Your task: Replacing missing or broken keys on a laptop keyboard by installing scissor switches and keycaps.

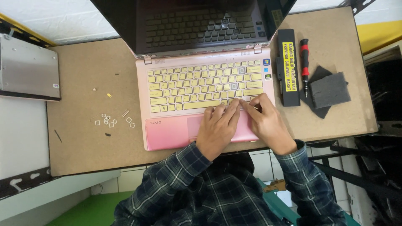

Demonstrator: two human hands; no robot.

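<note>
Metal plate [28, 69], flat and grey, lies at the far left edge of the frame, partly off the brown counter [83, 155]. Right of it, in the left-centre of the frame, a scatter of small loose key parts [109, 120] sits on the bare board, well apart from the hands.

At the centre stands an open pink laptop [167, 132] with pale yellow keys, its dark screen tilted toward the top of the frame. Both forearms, in dark plaid sleeves, come up from the bottom edge and meet over the lower right of the keyboard. The left hand [217, 127] lies palm down across the touchpad area, fingers extended and angled up to the right, their tips on the bottom key row. The right hand [266, 121] lies just beside it, fingers curled and drawn together, tips pressed down on the same spot of the keyboard, touching the left fingertips. Whether anything is pinched between them cannot be told.

Further right, a long black battery [289, 68] with a yellow label lies just beside the laptop, then a red-and-black screwdriver [305, 62], then dark grey foam pads [328, 90].
</note>
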